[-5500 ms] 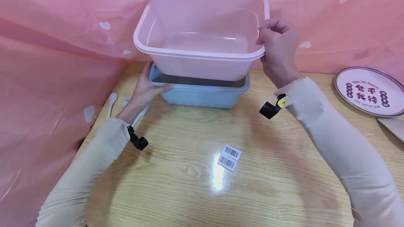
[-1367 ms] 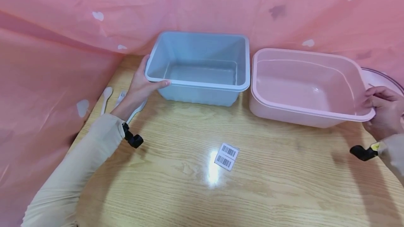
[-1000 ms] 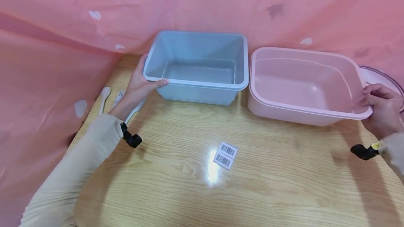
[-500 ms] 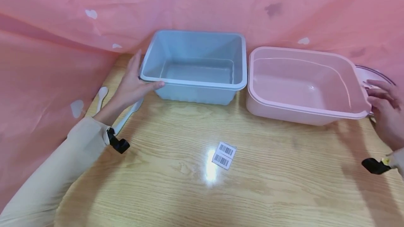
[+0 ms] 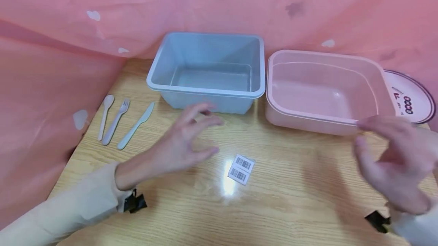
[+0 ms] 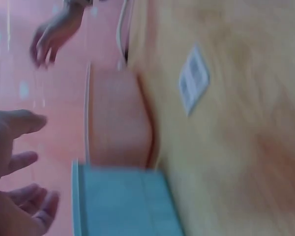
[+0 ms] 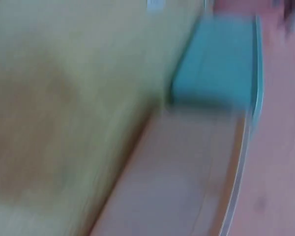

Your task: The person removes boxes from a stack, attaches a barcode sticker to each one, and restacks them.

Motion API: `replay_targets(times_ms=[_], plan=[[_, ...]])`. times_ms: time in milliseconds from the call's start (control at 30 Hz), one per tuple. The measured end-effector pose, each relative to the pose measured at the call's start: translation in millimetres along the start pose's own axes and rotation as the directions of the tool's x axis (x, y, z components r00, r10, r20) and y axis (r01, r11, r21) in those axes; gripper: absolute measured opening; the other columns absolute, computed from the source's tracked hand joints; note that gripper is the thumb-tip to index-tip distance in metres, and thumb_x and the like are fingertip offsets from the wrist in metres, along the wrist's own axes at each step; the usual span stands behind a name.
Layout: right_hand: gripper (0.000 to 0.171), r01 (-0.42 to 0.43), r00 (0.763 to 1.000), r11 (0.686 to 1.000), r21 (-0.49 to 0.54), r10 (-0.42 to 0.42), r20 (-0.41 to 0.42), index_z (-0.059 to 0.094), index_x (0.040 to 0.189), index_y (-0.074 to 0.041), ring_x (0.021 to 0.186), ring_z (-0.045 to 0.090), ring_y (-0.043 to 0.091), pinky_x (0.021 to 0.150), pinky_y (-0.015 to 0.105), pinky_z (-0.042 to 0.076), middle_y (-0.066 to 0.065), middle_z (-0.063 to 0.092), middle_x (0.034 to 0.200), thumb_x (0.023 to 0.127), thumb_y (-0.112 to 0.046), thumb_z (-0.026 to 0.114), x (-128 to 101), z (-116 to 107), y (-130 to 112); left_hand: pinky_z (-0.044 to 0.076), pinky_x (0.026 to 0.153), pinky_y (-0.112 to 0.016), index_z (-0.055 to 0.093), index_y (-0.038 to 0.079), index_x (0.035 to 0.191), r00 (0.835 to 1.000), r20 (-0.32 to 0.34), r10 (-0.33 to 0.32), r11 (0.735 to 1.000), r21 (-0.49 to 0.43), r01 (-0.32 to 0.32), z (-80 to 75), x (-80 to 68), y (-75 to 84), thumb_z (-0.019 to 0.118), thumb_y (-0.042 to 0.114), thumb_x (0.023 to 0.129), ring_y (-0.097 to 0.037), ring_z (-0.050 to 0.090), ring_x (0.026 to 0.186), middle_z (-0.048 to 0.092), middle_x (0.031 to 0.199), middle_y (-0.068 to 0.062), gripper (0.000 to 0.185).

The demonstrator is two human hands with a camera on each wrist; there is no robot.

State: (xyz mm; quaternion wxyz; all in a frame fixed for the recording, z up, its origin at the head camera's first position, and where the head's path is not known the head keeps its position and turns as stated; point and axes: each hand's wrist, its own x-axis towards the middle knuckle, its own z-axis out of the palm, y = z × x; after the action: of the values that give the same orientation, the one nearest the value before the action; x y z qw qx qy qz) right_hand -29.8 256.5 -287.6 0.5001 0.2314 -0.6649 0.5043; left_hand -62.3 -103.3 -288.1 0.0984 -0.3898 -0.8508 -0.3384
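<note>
A blue-grey plastic basin [image 5: 212,75] and a pink plastic basin [image 5: 318,90] stand side by side at the back of the table, both with nothing inside. My left hand [image 5: 181,139], blurred, hovers in front of the blue-grey basin with fingers loosely bent and nothing between them. My right hand [image 5: 397,154], also blurred, is in front of the pink basin's right end, thumb and fingers spread apart and holding nothing. In the left wrist view the blue-grey basin [image 6: 123,201] is close by. The right wrist view shows the pink basin [image 7: 172,172] but no fingers.
At the left lie a spoon [image 5: 105,116], a fork [image 5: 116,122] and a knife [image 5: 136,126]. A card with barcodes [image 5: 241,169] lies mid-table. Partly behind the pink basin is a round plate [image 5: 419,103]. A pink curtain [image 5: 219,2] hangs along the back and left.
Earlier the pink basin was lifted off the blue-grey one and set down to its right. Both hands have since let go of the basins and drawn back toward the person.
</note>
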Motion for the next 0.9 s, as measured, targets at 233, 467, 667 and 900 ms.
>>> replay_targets(times_ms=[233, 467, 667, 900], plan=[[0.041, 0.046, 0.898, 0.987, -0.151, 0.026, 0.440, 0.070, 0.091, 0.007, 0.088, 0.063, 0.013, 0.092, 0.011, 0.045, 0.017, 0.068, 0.085, 0.091, -0.033, 0.063, -42, 41, -26, 0.044, 0.103, -0.036, 0.054, 0.013, 0.134, 0.954, 0.286, -0.089, 0.991, -0.069, 0.113, 39.1, -2.4, 13.2, 0.082, 0.022, 0.077, -0.020, 0.045, 0.127, 0.046, 0.139, -0.004, 0.064], [0.041, -0.034, 0.570, 0.920, -0.390, 0.338, 0.749, 0.064, 0.109, 0.000, 0.084, 0.064, 0.018, 0.073, 0.027, 0.055, 0.008, 0.065, 0.101, 0.075, -0.019, 0.078, -83, 51, -20, 0.043, 0.104, -0.033, 0.049, 0.012, 0.139, 0.861, 0.474, -0.182, 0.972, -0.045, 0.230, 77.0, -0.8, 3.2, 0.080, 0.021, 0.079, -0.019, 0.048, 0.125, 0.049, 0.138, -0.005, 0.068], [0.045, -0.060, 0.387, 0.874, -0.482, 0.466, 0.796, 0.063, 0.110, 0.000, 0.079, 0.057, 0.011, 0.067, 0.028, 0.053, 0.006, 0.061, 0.096, 0.076, -0.024, 0.081, -102, 60, -15, 0.040, 0.107, -0.033, 0.043, 0.007, 0.143, 0.799, 0.545, -0.256, 0.959, 0.042, 0.279, 97.2, 1.2, -6.4, 0.081, 0.022, 0.077, -0.021, 0.048, 0.123, 0.050, 0.137, -0.007, 0.078], [0.042, -0.014, 0.391, 0.857, -0.516, 0.479, 0.786, 0.062, 0.099, 0.000, 0.076, 0.051, 0.014, 0.063, 0.028, 0.049, 0.007, 0.057, 0.087, 0.073, -0.025, 0.084, -112, 76, -13, 0.045, 0.098, -0.025, 0.053, 0.002, 0.134, 0.811, 0.520, -0.270, 0.962, 0.102, 0.255, 114.9, 3.1, -6.5, 0.080, 0.022, 0.078, -0.018, 0.051, 0.111, 0.051, 0.128, -0.007, 0.065]])
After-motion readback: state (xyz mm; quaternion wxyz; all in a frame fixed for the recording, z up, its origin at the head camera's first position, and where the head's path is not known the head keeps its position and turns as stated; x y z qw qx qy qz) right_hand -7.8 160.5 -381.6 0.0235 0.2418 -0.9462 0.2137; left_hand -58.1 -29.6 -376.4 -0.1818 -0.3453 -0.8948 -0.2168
